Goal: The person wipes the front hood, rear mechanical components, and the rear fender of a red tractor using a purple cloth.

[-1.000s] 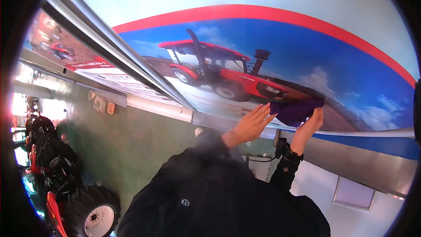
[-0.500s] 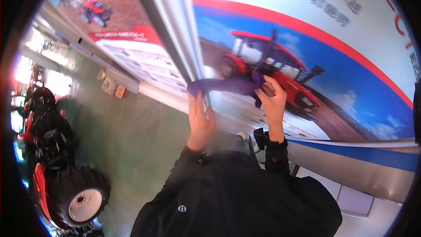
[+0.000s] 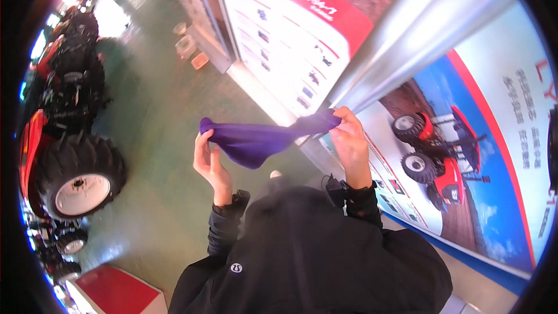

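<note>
Two pinching grips on purple cloth (image 3: 250,142), mid-frame, by left hand (image 3: 213,167) and right hand (image 3: 351,146), apparently spreading it lengthwise.

Purple cloth (image 3: 247,141) matt; floor (image 3: 157,168) smooth, glossy (big tyre (image 3: 81,154) ridged rubber)

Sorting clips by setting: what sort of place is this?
Probably a tractor showroom: a large wheel and dark machinery stand at the left, and a poster picturing a red tractor is at the right.

White glare up-left of the cloth (image 3: 250,142), gleaming post (image 3: 407,30) up-right of it, hazy blur just below it, edges bent, corners black
</note>
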Demonstrator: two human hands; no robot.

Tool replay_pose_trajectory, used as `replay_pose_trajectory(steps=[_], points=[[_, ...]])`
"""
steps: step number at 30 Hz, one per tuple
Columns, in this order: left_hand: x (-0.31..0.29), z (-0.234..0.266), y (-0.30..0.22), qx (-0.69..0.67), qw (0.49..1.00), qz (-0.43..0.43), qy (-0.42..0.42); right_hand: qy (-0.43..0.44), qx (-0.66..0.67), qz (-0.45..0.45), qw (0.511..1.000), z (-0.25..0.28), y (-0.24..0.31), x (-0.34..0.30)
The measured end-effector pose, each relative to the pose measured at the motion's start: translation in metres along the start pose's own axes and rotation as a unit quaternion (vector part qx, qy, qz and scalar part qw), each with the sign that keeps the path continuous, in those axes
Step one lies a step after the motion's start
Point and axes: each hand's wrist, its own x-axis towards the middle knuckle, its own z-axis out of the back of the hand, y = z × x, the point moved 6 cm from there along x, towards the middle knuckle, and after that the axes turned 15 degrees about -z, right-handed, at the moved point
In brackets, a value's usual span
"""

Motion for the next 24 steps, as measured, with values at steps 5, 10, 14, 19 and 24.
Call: replay_pose_trajectory(steps=[5, 10, 14, 19, 24], points=[[0.04, 0.053, 0.015, -0.231, 0.972, 0.031, -0.04, 0.106, 0.163, -0.063, 0.979, -0.058, -0.02, 0.058], [0.064, 0.097, 0.018, -0.259, 0.962, -0.042, -0.074, 0.22, 0.197, -0.125, 0.947, -0.089, -0.044, 0.123], [0.077, 0.123, 0.026, -0.152, 0.978, -0.071, -0.124, 0.291, 0.248, -0.141, 0.913, -0.108, -0.068, 0.184], [0.122, 0.151, 0.051, 0.146, 0.981, 0.022, -0.127, 0.205, 0.18, -0.141, 0.952, -0.12, -0.104, 0.282], [0.198, 0.157, 0.077, 0.288, 0.949, 0.055, -0.115, 0.21, 0.15, -0.162, 0.952, -0.168, -0.119, 0.378]])
